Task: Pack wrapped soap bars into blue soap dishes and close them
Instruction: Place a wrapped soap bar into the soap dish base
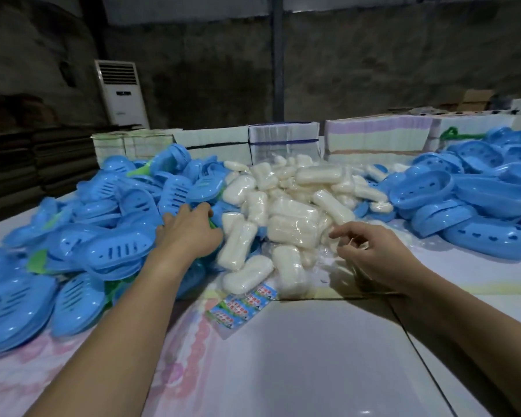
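A heap of white wrapped soap bars [292, 212], each sealed in clear crinkled film, fills the middle of the pale bench [313, 356]. On its left, touching it, lies a pile of blue slotted soap dish parts [115, 224]; to the right, a pile of deeper blue dish shells [469, 200] with small holes. A person's left hand [190, 233] lies palm down where the slotted parts meet the soap, fingers [206, 207] spread and curled onto the blue plastic; whether they have closed on a piece cannot be told. The right hand [376, 254] hovers at the heap's right edge, its fingers [340, 231] loosely curled and parted over loose clear film, gripping nothing firmly. A strip of colourful printed labels [241, 305] lies just in front of the soap. The near bench is bare. Bundled stacks of flat white packaging [283, 139] wall the far edge; a white standing air conditioner [121, 91] stands behind.
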`<action>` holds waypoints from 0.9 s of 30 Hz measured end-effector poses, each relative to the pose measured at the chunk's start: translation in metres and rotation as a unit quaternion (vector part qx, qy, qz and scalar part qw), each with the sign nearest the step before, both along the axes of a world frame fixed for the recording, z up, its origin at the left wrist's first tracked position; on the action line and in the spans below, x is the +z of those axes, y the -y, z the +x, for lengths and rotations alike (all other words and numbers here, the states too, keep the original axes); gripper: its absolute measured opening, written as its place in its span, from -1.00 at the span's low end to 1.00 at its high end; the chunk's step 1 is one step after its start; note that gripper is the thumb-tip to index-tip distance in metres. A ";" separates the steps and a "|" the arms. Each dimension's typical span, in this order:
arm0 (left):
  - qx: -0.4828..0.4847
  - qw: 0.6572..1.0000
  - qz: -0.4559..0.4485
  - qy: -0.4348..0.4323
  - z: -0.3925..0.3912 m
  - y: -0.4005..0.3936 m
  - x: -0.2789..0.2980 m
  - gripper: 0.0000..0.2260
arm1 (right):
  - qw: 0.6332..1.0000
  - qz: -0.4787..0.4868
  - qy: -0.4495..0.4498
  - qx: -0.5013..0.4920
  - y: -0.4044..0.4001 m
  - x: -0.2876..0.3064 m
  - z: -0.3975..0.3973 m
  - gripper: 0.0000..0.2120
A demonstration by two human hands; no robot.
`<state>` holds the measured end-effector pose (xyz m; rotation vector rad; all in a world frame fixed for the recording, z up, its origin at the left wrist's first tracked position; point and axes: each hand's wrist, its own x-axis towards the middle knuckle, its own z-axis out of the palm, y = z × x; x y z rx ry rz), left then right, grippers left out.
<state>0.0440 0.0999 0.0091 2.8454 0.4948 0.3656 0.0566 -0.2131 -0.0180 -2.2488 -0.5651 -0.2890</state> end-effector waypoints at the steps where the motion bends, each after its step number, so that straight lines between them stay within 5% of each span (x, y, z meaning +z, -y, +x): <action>1: -0.002 1.000 -0.008 0.005 0.000 0.000 0.001 -0.53 | 1.000 -0.003 0.001 -0.001 0.000 -0.001 0.001 -0.74; 10: 0.015 0.987 -0.126 0.095 0.005 -0.017 0.004 -0.34 | 1.000 -0.003 -0.005 0.006 -0.001 0.000 0.000 -0.72; 18: -0.020 0.961 -0.183 0.208 0.009 -0.010 0.001 -0.69 | 1.000 -0.007 -0.010 0.004 -0.001 -0.001 0.002 -0.75; 27: -0.014 0.993 -0.058 0.098 0.014 -0.013 -0.013 -0.62 | 1.000 -0.012 -0.010 0.005 0.000 -0.002 0.003 -0.74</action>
